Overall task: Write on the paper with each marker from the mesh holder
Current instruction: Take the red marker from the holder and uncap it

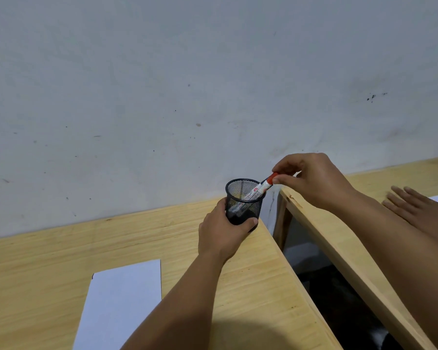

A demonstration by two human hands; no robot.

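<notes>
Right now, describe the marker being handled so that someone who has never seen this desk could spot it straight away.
Start at the wooden desk against the white wall and go to its far right corner, where the left hand steadies a black mesh holder. Leaning out of its rim is the marker, pinched at the top by the right hand. Its white printed barrel and red cap set it apart.

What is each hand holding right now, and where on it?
Right hand pinches the marker by its red cap end, its other end inside the holder. Left hand grips the holder's lower wall.
</notes>
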